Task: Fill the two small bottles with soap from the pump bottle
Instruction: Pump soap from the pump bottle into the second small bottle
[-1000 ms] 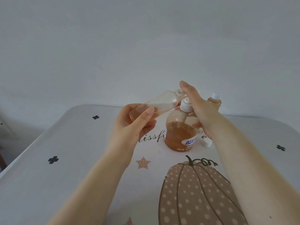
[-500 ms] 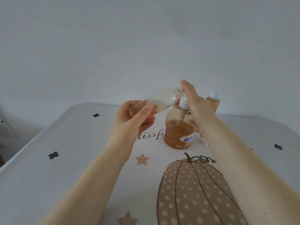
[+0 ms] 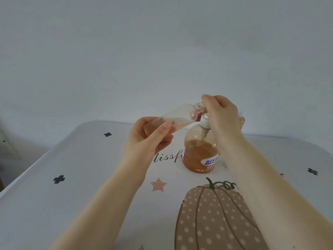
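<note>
The left hand (image 3: 146, 139) is wrapped around the lower body of a small clear bottle (image 3: 173, 118), holding it tilted with its open neck raised toward the right hand (image 3: 222, 117), which is curled over the head of the pump bottle (image 3: 200, 150); whether it is pressing down at this instant cannot be told. The pump bottle stands on the table (image 3: 72, 168) directly beneath the right hand and just right of the left, roughly half full of amber soap. Soap has pooled at the low end of the small bottle inside the left hand's grip, so this 1 looks partly filled. A 2nd small bottle (image 3: 242, 120) shows only as a sliver behind the right hand. The small bottle looks like thin, light plastic that would dent under a hard squeeze, and any soap on its wall would make it slippery, so a grip round the lower body, as now, suits it and leaves the neck clear. The pump bottle seems heavy enough to stay put, best worked from the top of its white pump head (image 3: 205, 121) with a straight downward push so it does not tip.
</note>
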